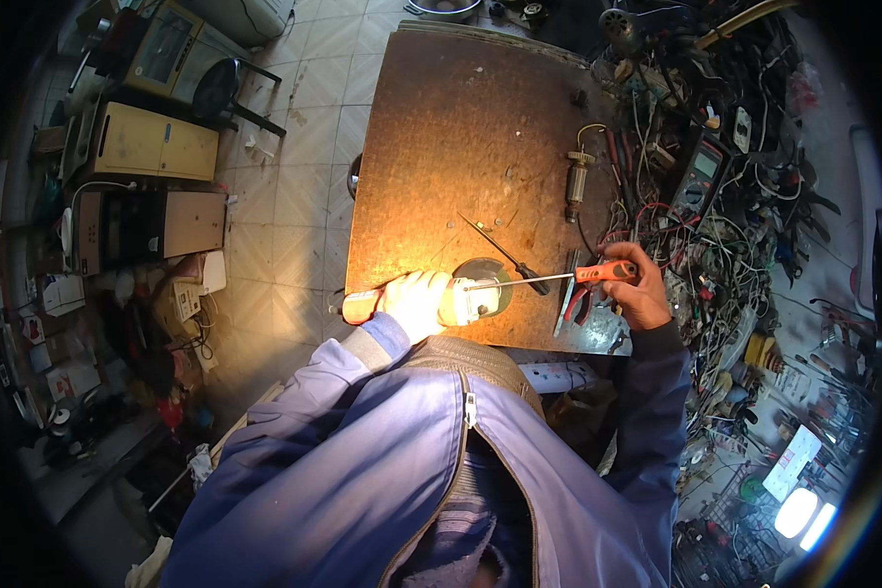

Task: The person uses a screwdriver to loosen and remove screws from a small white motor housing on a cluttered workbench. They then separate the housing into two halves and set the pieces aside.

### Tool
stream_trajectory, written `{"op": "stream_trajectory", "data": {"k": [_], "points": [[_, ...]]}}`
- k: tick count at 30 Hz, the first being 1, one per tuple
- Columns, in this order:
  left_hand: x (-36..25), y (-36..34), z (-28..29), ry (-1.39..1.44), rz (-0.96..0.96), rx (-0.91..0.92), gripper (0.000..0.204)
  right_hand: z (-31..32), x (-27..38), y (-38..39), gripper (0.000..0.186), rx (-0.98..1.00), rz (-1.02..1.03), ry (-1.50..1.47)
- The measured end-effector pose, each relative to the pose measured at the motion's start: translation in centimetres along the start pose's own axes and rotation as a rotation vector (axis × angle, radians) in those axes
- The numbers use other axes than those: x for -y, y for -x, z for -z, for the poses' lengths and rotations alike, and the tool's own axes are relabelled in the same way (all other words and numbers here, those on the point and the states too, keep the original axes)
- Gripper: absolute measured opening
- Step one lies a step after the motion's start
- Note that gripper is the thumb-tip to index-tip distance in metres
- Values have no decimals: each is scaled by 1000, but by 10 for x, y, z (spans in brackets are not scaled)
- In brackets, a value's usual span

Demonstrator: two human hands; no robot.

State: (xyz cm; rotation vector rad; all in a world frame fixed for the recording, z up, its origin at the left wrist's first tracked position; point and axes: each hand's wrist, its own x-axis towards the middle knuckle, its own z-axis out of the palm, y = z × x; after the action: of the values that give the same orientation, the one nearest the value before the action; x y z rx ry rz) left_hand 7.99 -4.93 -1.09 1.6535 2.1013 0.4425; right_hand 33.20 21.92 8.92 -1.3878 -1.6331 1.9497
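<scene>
My left hand [414,294] is closed on an angle grinder [363,304] with a red body, a pale metal head and a dark disc or guard, lying at the table's near edge in bright light. My right hand [635,294] grips the orange-red handle of a screwdriver [601,272], whose long shaft reaches left to the grinder's head. A second, black screwdriver [531,276] lies just beyond the grinder. Red-handled pliers [580,306] and a thin metal tool [562,318] lie beside my right hand.
The worn wooden table [441,118] also holds a motor armature [579,181]. Along the right are tangled cables [657,225] and a multimeter [698,173]. To the left, across the tiled floor [304,196], stand cabinets [157,147] and a black stool [220,88].
</scene>
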Motion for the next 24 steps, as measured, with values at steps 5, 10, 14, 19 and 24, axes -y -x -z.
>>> {"op": "stream_trajectory", "data": {"k": [5,10,14,19,24], "points": [[-5,-2,6,3,18,40,51,30,-20,-13,24,90,-126,103],[-5,-2,6,21,21,29,45,9,-23,-1,29,64,81,-154],[-4,-4,5,33,26,-4,46,27,-31,1,22,35,-125,-148],[-4,-5,5,12,38,17,48,42,-51,21,17,-63,-109,-244],[-4,-5,6,9,47,50,51,33,-65,37,15,-7,-175,-214]]}}
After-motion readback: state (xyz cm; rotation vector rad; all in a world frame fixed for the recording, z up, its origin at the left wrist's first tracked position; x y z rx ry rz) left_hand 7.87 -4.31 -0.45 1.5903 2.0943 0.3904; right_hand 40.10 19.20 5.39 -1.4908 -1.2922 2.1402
